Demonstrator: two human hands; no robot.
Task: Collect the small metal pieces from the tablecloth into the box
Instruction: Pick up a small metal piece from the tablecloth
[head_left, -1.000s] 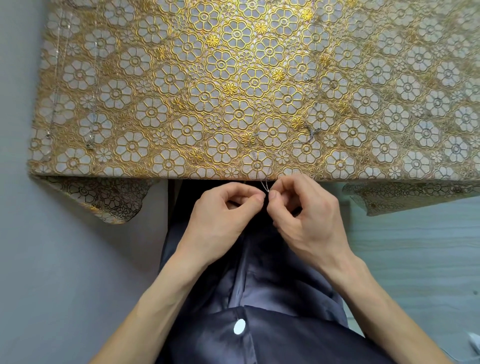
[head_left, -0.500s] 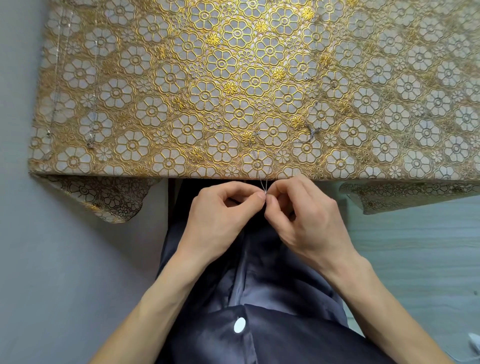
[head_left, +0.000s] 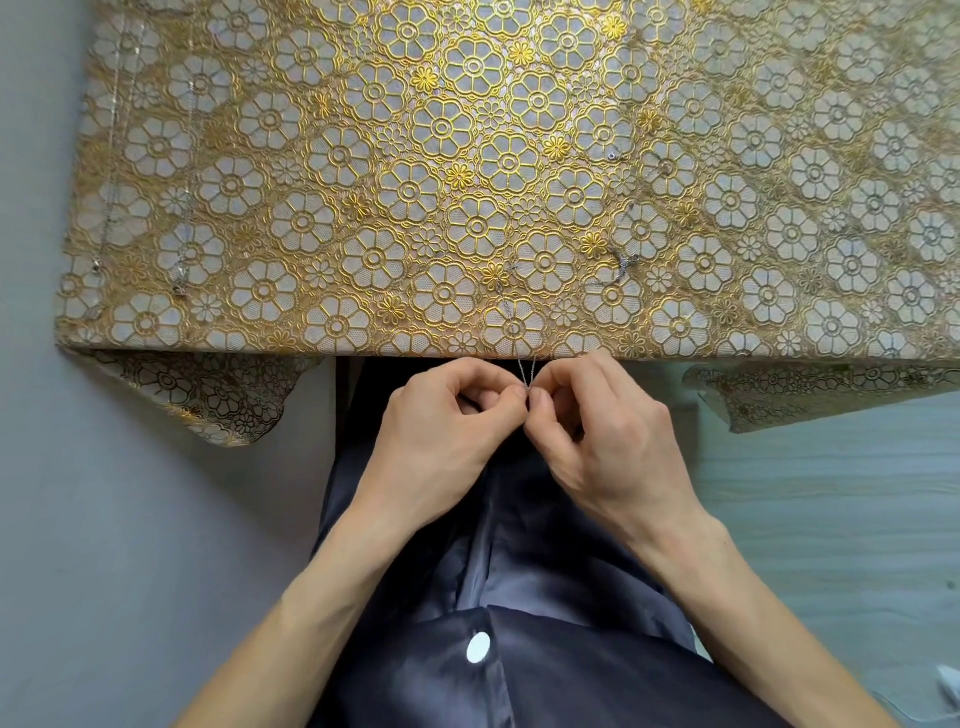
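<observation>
A gold floral tablecloth (head_left: 363, 156) covers the table. A thin silver chain (head_left: 506, 306) lies on it near the front edge and hangs over the edge (head_left: 525, 371). My left hand (head_left: 447, 431) and my right hand (head_left: 608, 441) meet just below that edge, and both pinch the chain's hanging end between thumb and forefinger. Another tangled chain (head_left: 621, 265) lies to the right of it. A small metal piece (head_left: 614, 156) sits farther back. No box is in view.
Two long thin chains (head_left: 111, 208) (head_left: 182, 270) run down the cloth's left side. The cloth's corners hang down at the left (head_left: 218, 400) and the right (head_left: 779, 395). Grey floor lies at the left, pale planks at the right. My dark shirt fills the bottom.
My right hand has shifted slightly left, so both hands' fingertips now press closer together on the chain. The chains on the cloth have not moved.
</observation>
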